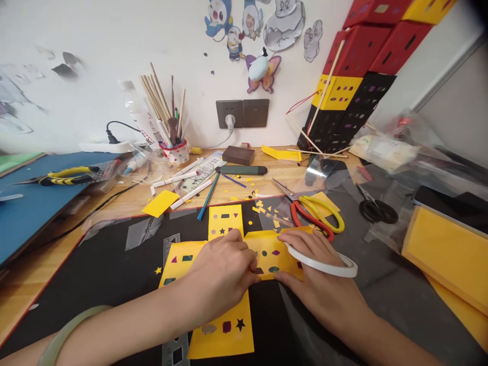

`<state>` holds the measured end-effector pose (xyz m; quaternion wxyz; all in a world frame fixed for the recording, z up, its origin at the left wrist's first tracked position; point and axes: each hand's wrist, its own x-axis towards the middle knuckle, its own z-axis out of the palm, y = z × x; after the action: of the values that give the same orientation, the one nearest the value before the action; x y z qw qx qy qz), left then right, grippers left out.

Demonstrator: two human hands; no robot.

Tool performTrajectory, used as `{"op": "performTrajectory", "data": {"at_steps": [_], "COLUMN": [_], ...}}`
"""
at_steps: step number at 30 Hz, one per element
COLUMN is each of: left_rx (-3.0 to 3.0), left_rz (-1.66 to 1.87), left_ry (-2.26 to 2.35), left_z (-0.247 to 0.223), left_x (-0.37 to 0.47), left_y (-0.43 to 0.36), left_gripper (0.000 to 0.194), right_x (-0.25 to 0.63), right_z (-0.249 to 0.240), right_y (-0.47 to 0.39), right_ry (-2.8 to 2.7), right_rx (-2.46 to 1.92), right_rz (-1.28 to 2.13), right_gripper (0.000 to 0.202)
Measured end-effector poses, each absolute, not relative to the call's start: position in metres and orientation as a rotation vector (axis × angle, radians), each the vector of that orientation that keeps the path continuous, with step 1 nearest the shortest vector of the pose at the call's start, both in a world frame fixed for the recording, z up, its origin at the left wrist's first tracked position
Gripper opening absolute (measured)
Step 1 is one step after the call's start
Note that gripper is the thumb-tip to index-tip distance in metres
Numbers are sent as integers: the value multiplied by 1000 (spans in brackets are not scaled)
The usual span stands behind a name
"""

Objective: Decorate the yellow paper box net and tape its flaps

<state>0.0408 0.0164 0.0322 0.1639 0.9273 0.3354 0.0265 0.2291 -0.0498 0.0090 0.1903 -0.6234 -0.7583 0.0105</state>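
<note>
A cross-shaped yellow paper cutout [224, 345] lies on the black mat, its panels dotted with small holes such as stars, diamonds and ovals. My left hand [226, 262] is closed over its middle, thumb and forefinger pinched at the inner end of the right panel; the fingertips are partly hidden. My right hand [312, 264] grips that panel, fingers along its upper edge and thumb at the lower one. A narrow white tape roll [324, 268] hangs on the right hand. Beneath the cutout's left side sits a clear ruler [174, 356].
Red-and-yellow-handled scissors [312, 218] lie beyond my right hand, with yellow scraps [270, 216] beside them. Black scissors [377, 209] and a phone [453, 208] on yellow sheets [446, 254] are at right. A tower of coloured boxes [343, 101] and a brush cup [174, 151] stand behind.
</note>
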Motion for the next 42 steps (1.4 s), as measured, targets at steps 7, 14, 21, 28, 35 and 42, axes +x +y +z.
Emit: {"op": "performTrajectory", "data": {"at_steps": [7, 14, 21, 28, 35, 42], "left_rx": [2654, 2597, 2632, 2484, 2233, 1777], "left_rz": [84, 51, 91, 180, 289, 311], "left_ry": [934, 931, 860, 825, 913, 817], "left_z": [28, 34, 33, 33, 39, 58], "left_x": [48, 47, 43, 36, 37, 44], "left_y": [21, 27, 24, 24, 17, 19], "left_gripper": [17, 7, 9, 9, 9, 10], "right_x": [232, 226, 207, 213, 209, 208], "right_z": [12, 34, 30, 25, 41, 57], "right_y": [-51, -63, -57, -46, -50, -56], "right_ry": [-2077, -1770, -1809, -1725, -1633, -1644], "right_rx": [-1587, -1525, -1784, -1767, -1669, -1336], "right_rz": [58, 287, 728, 804, 838, 711], "right_gripper": [38, 9, 13, 10, 5, 8]}}
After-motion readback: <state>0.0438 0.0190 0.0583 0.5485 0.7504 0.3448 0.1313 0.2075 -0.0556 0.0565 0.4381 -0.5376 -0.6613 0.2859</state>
